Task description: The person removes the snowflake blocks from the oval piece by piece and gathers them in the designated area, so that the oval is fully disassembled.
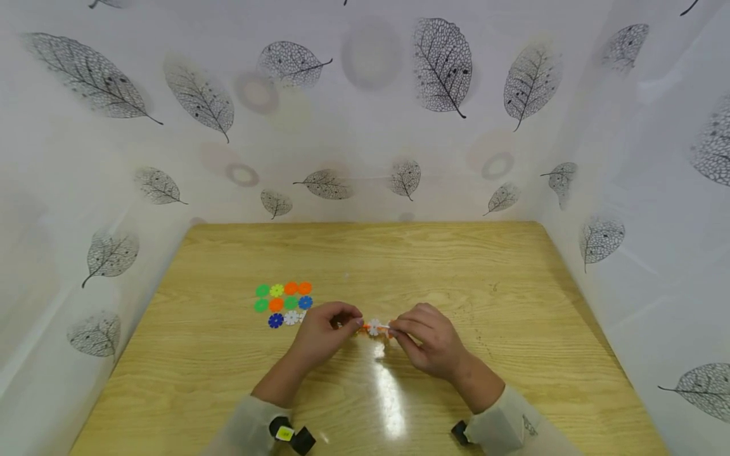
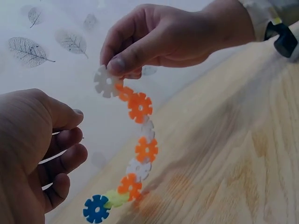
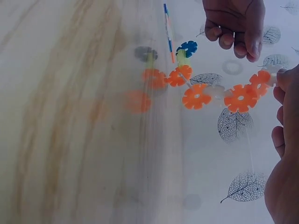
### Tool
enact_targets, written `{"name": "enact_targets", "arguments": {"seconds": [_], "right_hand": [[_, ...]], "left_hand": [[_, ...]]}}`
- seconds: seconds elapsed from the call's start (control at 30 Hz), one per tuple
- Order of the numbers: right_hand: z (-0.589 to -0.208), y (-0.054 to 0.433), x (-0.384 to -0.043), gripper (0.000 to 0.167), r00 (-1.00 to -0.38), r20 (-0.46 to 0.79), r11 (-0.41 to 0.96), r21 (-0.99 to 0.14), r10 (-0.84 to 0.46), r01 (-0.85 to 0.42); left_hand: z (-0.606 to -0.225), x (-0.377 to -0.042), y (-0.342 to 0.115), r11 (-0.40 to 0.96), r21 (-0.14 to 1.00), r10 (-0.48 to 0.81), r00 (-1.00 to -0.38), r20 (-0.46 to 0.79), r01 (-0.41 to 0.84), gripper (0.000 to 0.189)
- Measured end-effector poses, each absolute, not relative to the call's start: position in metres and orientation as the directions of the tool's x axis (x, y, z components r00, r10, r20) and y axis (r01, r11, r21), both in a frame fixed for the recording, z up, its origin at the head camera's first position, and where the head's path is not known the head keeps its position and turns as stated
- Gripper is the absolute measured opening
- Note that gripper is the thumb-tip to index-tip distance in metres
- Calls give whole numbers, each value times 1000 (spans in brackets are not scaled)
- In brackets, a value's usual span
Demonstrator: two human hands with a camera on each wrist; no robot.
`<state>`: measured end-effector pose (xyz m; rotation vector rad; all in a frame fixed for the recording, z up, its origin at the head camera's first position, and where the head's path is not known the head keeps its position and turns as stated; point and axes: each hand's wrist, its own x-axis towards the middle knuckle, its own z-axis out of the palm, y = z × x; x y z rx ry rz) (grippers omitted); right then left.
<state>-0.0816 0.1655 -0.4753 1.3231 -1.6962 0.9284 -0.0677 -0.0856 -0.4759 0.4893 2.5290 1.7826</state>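
Observation:
My right hand (image 1: 430, 339) pinches a white flower-shaped disc (image 2: 102, 86) between thumb and fingers. From it hangs a curved chain of interlocked snowflake discs (image 2: 135, 103), orange and white, then a yellow-green disc (image 2: 115, 199) and a blue disc (image 2: 88, 212) at the far end. In the right wrist view the same chain (image 3: 189, 100) dangles beside the right thumb. My left hand (image 1: 322, 332) hovers left of the chain, fingers loosely bent. Both wrist views show a gap between that hand (image 2: 32, 144) and the discs, with no disc visible in it.
Left of the hands, several loose discs (image 1: 276, 304) lie in rows on the wooden table (image 1: 433, 259), in green, yellow, orange, blue and white. The left hand partly covers the lowest row. A leaf-printed white curtain (image 1: 365, 139) encloses the table at the back and sides.

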Motion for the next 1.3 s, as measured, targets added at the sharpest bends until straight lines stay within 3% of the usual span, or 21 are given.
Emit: {"name": "enact_targets", "arguments": {"seconds": [0.37, 0.87, 1.1, 1.3], "right_hand": [[-478, 162, -82, 12, -136, 895, 187, -60, -425, -980], [-479, 163, -82, 13, -154, 893, 225, -61, -423, -972], [-485, 164, -79, 36, -318, 850, 346, -174, -419, -922], [-492, 166, -75, 58, -446, 765, 374, -287, -466, -882]], "left_hand": [[-474, -66, -73, 311, 876, 357, -899, 252, 369, 8], [-470, -63, -70, 284, 858, 369, -875, 314, 428, 13], [-469, -63, -71, 284, 872, 326, -896, 303, 398, 13], [-471, -61, -72, 226, 908, 302, -911, 280, 354, 7]]}}
